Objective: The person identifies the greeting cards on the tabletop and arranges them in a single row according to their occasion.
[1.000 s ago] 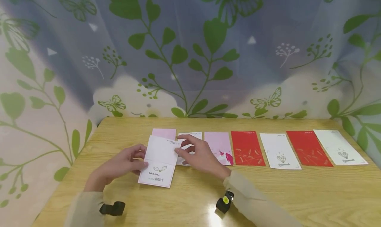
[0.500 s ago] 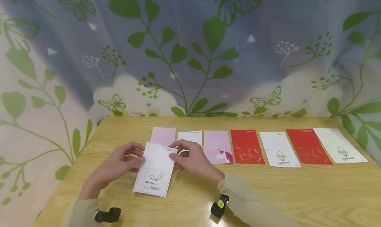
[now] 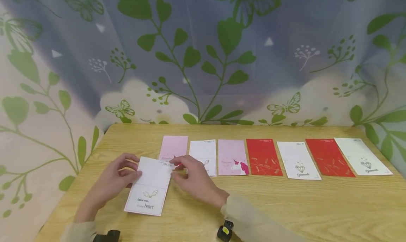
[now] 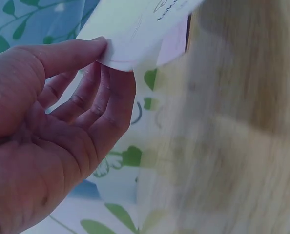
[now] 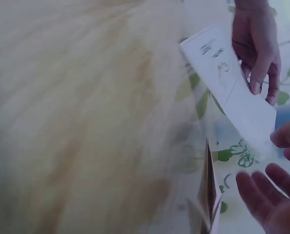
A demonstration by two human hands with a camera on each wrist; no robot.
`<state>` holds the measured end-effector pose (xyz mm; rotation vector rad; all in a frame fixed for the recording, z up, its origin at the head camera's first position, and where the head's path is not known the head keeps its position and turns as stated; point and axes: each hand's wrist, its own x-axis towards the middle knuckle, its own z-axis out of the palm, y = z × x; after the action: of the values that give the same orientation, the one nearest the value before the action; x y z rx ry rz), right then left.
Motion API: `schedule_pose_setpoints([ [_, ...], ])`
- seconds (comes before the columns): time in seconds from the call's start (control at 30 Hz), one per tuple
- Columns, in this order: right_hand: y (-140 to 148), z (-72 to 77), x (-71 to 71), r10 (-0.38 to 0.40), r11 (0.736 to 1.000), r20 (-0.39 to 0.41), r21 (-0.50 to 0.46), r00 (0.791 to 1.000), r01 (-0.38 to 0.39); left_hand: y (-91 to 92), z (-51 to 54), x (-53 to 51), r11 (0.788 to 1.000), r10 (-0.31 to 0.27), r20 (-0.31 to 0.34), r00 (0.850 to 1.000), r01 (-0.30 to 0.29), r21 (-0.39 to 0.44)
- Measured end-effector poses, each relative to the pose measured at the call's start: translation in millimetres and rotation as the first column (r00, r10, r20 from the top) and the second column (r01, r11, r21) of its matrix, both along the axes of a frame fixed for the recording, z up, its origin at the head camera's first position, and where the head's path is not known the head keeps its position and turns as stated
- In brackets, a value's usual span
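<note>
My left hand (image 3: 115, 185) pinches the left edge of a white card (image 3: 149, 184) printed with wings and "take me... to your heart". Its thumb lies on the front, and fingers go behind, as the left wrist view also shows. The card tilts above the table, apart from the row behind. My right hand (image 3: 196, 182) is at the card's upper right corner, thumb and forefinger spread around the edge. In the right wrist view its fingers (image 5: 255, 195) are apart, and the blurred card end is close by. Whether a fingertip touches it, I cannot tell.
Cards lie in a row along the back: a pink one (image 3: 173, 147), a white winged one (image 3: 203, 150), a pink unicorn one (image 3: 231, 154), then red (image 3: 263, 157) and white (image 3: 298, 161) ones. The wooden table (image 3: 285, 210) meets a leaf-patterned curtain (image 3: 203, 59).
The white card has moved left and toward me with both hands. The winged and pink cards behind it have come into fuller view. My right thumb and forefinger have spread at the corner.
</note>
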<state>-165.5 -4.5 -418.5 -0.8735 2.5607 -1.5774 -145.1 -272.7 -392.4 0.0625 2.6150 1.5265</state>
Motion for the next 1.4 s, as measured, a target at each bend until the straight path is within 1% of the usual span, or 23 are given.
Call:
schedule_pose_setpoints([
  [0.07, -1.6, 0.7, 3.1, 0.019, 0.994, -0.099, 0.113, 0.995, -0.007, -6.2, -2.5, 1.5, 1.0, 0.011, 0.009, 1.0, -0.011, -0.019],
  [0.1, -2.7, 1.6, 4.6, 0.037, 0.985, -0.144, 0.17, 0.989, -0.013, -9.1, -3.7, 2.3, 1.0, 0.015, 0.013, 1.0, -0.015, -0.027],
  [0.13, -3.7, 2.3, 6.0, 0.065, 0.973, -0.186, 0.231, 0.981, -0.021, -11.7, -4.6, 3.0, 0.999, 0.019, 0.017, 1.0, -0.018, -0.034],
  [0.2, -6.8, 3.2, 8.3, 0.144, 0.941, -0.253, 0.335, 0.957, -0.053, -16.3, -6.3, 4.5, 0.999, 0.018, 0.023, 1.0, -0.017, -0.044],
  [0.3, -13.3, 4.3, 11.2, 0.284, 0.871, -0.312, 0.48, 0.907, -0.108, -21.1, -7.8, 6.5, 0.997, 0.017, 0.033, 0.999, -0.014, -0.072],
  [0.37, -18.9, 3.3, 12.7, 0.369, 0.815, -0.315, 0.562, 0.875, -0.141, -23.1, -8.6, 7.4, 0.996, 0.018, 0.04, 0.999, -0.014, -0.089],
  [0.43, -25.2, 1.8, 14.5, 0.436, 0.759, -0.311, 0.632, 0.845, -0.159, -24.7, -9.6, 8.5, 0.994, 0.022, 0.05, 0.999, -0.017, -0.109],
  [0.5, -31.2, 0.3, 17.2, 0.476, 0.714, -0.286, 0.677, 0.832, -0.176, -27.2, -10.7, 9.2, 0.991, 0.029, 0.064, 0.998, -0.02, -0.131],
  [0.53, -34.0, -0.8, 18.5, 0.487, 0.696, -0.275, 0.696, 0.829, -0.178, -28.5, -11.4, 9.4, 0.99, 0.03, 0.071, 0.997, -0.02, -0.139],
  [0.63, -41.4, -2.5, 21.6, 0.503, 0.657, -0.251, 0.732, 0.827, -0.178, -33.2, -12.5, 9.5, 0.984, 0.037, 0.086, 0.996, -0.021, -0.175],
  [0.73, -48.0, -2.5, 21.3, 0.507, 0.637, -0.238, 0.751, 0.829, -0.174, -39.0, -13.7, 8.3, 0.972, 0.038, 0.086, 0.996, -0.017, -0.233],
  [0.83, -55.0, 0.8, 18.1, 0.511, 0.627, -0.23, 0.759, 0.829, -0.176, -46.5, -15.2, 6.3, 0.948, 0.04, 0.081, 0.996, -0.012, -0.317],
  [0.93, -63.3, 5.6, 14.3, 0.515, 0.613, -0.214, 0.769, 0.83, -0.181, -53.6, -16.9, 3.7, 0.927, 0.042, 0.078, 0.996, -0.01, -0.375],
  [1.0, -69.1, 7.3, 12.1, 0.516, 0.597, -0.207, 0.783, 0.831, -0.175, -57.8, -17.2, 1.5, 0.92, 0.041, 0.071, 0.997, -0.01, -0.392],
  [1.13, -79.2, 6.5, 9.8, 0.517, 0.559, -0.188, 0.813, 0.835, -0.164, -64.0, -16.2, -2.7, 0.915, 0.044, 0.061, 0.997, -0.016, -0.403],
  [1.2, -83.3, 5.2, 8.9, 0.514, 0.548, -0.179, 0.821, 0.839, -0.161, -66.6, -15.1, -4.0, 0.913, 0.043, 0.061, 0.997, -0.014, -0.408],
  [1.23, -85.0, 4.8, 8.6, 0.513, 0.546, -0.174, 0.821, 0.841, -0.164, -67.6, -14.8, -4.0, 0.908, 0.044, 0.057, 0.997, -0.016, -0.419],
  [1.4, -90.7, 4.6, 7.6, 0.502, 0.548, -0.144, 0.816, 0.853, -0.185, -72.0, -14.1, -3.1, 0.875, 0.046, 0.024, 0.999, -0.028, -0.483],
])
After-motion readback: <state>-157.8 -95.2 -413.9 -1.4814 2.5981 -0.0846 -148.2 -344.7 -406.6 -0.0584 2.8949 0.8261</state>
